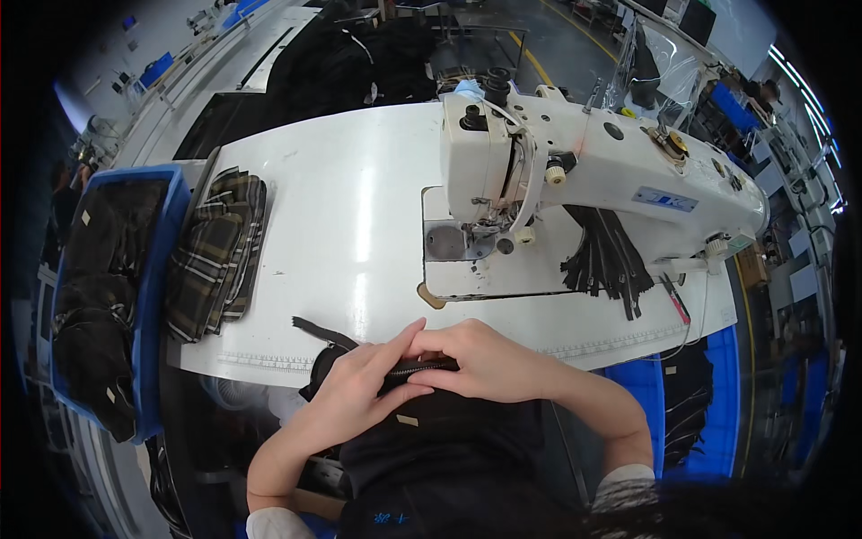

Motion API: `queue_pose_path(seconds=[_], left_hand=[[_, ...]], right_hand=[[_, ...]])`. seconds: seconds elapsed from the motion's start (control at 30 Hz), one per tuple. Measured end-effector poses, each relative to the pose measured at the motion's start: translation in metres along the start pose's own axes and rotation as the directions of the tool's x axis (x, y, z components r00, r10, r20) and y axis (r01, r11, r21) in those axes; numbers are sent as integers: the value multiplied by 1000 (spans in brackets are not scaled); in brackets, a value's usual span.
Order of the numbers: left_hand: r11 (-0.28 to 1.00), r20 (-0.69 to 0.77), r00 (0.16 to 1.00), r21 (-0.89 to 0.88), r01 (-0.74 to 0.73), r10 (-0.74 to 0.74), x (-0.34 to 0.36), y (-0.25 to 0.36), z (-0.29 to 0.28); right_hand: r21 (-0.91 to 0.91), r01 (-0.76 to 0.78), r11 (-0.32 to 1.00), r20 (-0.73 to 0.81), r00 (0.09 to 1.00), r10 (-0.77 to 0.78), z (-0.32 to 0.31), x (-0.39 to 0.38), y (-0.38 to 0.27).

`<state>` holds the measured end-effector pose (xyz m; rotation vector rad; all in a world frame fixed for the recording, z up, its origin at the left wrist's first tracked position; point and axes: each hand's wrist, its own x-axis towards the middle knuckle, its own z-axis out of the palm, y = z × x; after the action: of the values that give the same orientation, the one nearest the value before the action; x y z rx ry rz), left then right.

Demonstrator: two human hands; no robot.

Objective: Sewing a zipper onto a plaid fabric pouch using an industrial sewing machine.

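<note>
At the front edge of the white table [341, 207], both my hands grip a black fabric piece [325, 366] with a black zipper [420, 366]. My left hand [368, 382] has its fingers closed on it, and my right hand [476, 355] pinches the zipper close beside them. A loose zipper tail lies toward the back left. Above my right hand stands a white sewing machine [593, 153], with a bundle of black zippers [602, 260] under its arm. Red-handled snips [678, 305] lie to the right.
Folded plaid fabric [215, 256] lies on the table's left, beside a blue bin of dark garments [108, 296]. More blue bins [718, 395] sit below at the right. A dark fabric pile [350, 63] is behind the table. People [63, 189] are in the background.
</note>
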<state>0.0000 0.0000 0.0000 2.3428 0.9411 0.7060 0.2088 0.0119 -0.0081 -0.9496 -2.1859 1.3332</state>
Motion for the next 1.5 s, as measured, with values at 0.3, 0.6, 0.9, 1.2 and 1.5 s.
queue_pose_path(seconds=[0.3, 0.6, 0.9, 1.2, 1.5], left_hand=[[937, 46, 951, -164, 310, -306, -11, -6, -7], [974, -108, 993, -226, 16, -41, 4, -2, 6], [958, -237, 932, -15, -287, 275, 7, 4, 8], [939, -239, 913, -18, -344, 330, 3, 3, 14], [945, -251, 935, -145, -293, 251, 8, 8, 24]], right_hand=[[356, -132, 925, -288, 926, 243, -5, -40, 4], [305, -84, 949, -324, 927, 186, -9, -45, -16], [233, -33, 972, -326, 939, 110, -1, -48, -24], [319, -6, 948, -308, 945, 110, 1, -50, -20], [13, 95, 995, -565, 822, -71, 26, -49, -14]])
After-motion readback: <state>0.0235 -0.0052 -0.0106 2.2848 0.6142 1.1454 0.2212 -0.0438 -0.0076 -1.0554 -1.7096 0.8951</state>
